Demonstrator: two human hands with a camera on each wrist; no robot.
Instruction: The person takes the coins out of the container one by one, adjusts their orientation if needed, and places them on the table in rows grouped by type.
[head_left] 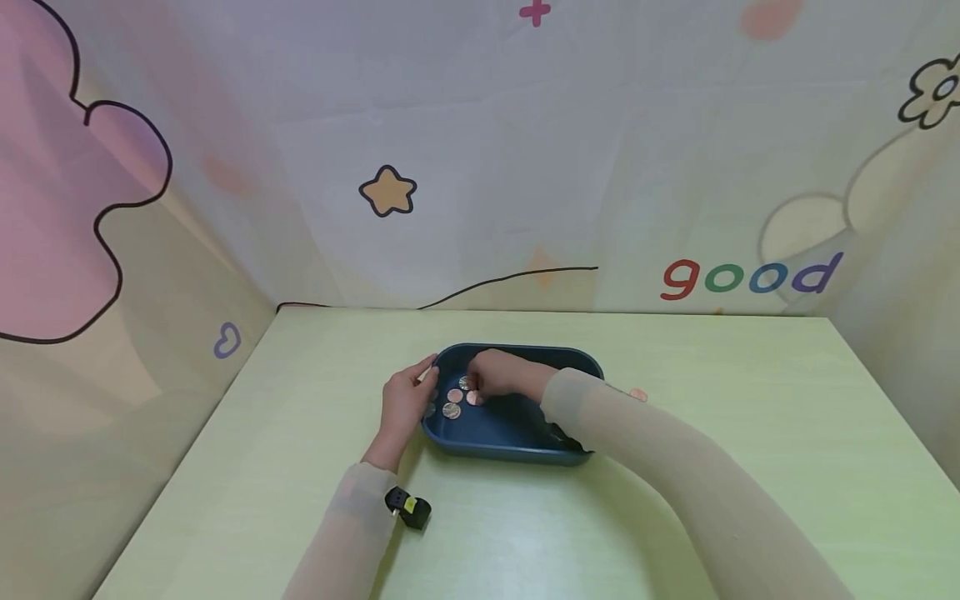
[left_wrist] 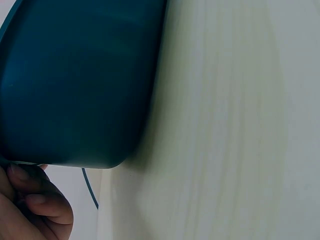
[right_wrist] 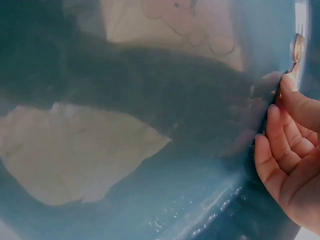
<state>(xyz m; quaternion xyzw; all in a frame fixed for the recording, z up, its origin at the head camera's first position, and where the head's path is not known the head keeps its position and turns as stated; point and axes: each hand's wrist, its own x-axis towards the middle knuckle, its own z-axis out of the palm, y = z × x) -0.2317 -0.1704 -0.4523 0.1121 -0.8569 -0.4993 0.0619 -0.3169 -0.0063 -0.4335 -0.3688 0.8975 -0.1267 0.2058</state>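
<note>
A dark blue tray [head_left: 517, 457] with rounded corners stands on the table. At its left end my left hand [head_left: 405, 404] grips the rim; in the left wrist view its curled fingers [left_wrist: 50, 205] meet the tray's edge. My right hand [head_left: 498, 375] reaches down inside the tray. Its thumb and fingers pinch a coin [head_left: 473, 398] close over the tray floor. Beside those fingertips lie several coins, among them a silvery one [head_left: 451, 411] and a coppery one [head_left: 454, 395]. The right wrist view shows another coin [right_wrist: 298, 47] just beyond the thumb.
A coppery coin [head_left: 638, 394] lies on the pale table [head_left: 225, 500], right of the tray and partly behind the right sleeve. A small black camera [head_left: 408, 508] sits at the left wrist. A printed cloth backdrop [head_left: 480, 208] rises behind the table.
</note>
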